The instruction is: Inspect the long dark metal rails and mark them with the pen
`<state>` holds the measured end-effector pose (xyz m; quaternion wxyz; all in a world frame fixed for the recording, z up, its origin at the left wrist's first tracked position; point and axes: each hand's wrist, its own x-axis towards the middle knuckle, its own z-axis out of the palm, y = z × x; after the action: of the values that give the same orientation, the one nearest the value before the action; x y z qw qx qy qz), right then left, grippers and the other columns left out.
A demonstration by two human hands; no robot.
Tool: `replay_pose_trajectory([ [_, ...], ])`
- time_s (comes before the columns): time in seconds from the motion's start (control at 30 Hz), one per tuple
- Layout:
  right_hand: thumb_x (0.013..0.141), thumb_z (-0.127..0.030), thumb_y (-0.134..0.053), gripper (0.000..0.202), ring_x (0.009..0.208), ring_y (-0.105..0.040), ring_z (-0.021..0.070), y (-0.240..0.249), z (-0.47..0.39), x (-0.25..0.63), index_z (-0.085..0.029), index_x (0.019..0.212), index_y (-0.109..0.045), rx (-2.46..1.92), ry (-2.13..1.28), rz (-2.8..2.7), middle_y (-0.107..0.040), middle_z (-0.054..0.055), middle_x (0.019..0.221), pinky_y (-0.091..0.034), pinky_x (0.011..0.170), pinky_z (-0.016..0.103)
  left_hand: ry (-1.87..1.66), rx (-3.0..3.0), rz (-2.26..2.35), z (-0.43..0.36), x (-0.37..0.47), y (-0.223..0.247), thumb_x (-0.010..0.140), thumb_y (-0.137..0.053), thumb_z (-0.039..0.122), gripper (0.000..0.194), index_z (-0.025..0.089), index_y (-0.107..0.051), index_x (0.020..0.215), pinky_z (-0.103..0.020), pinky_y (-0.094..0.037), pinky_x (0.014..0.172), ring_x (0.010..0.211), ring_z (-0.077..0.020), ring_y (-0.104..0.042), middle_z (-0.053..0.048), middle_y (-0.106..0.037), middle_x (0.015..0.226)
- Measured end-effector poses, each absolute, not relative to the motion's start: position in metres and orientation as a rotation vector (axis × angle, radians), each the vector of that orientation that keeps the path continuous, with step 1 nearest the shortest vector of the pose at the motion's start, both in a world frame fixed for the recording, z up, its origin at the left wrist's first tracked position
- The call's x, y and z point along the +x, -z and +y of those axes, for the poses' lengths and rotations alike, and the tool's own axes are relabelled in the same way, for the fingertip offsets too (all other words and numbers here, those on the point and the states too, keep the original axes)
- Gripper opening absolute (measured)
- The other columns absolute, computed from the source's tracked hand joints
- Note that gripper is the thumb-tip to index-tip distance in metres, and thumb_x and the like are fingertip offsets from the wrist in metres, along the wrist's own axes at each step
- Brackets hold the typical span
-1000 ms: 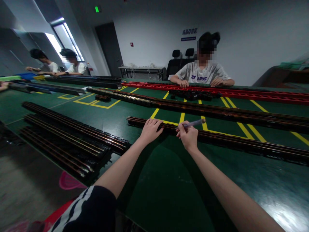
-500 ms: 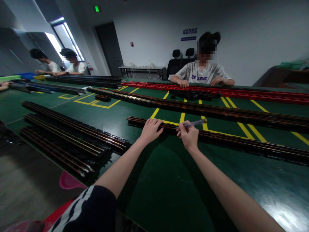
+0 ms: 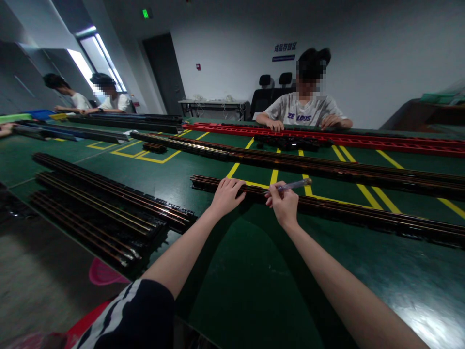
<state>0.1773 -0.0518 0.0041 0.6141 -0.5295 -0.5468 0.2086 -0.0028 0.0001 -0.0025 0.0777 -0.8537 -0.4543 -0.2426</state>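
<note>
A long dark rail with copper-coloured strips [image 3: 348, 213] lies across the green table [image 3: 254, 281] in front of me. My left hand [image 3: 227, 195] rests flat on the rail near its left end, fingers spread over it. Just to the right, my right hand [image 3: 284, 202] grips a clear pen [image 3: 293, 185] like a writing tool, its tip pointing down at the rail and its cap end pointing right.
A stack of similar dark rails [image 3: 105, 208] lies at the left. More long rails [image 3: 327, 167] and a red rail [image 3: 327, 138] run across farther back. A person in a white shirt [image 3: 305, 110] sits opposite, and two other people [image 3: 94, 97] work at the far left.
</note>
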Motion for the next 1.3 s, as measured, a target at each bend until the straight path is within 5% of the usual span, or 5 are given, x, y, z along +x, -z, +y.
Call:
replay_pose_trajectory([
  [1.3,0.082,-0.062,-0.054,0.043,0.043,-0.06,0.0139,-0.009,-0.0529,0.174,-0.02,0.072,-0.056,-1.217,-0.515,-1.321,-0.069,0.005,0.065,-0.047,0.04,0.025,0.727,-2.536,-1.375,-0.0028,-0.0012,-0.0004,0.089,-0.046,0.018,0.036,0.021,-0.058,0.123,-0.044,-0.032,0.114,0.118,-0.0238,-0.054,-0.007,-0.065,0.122],
])
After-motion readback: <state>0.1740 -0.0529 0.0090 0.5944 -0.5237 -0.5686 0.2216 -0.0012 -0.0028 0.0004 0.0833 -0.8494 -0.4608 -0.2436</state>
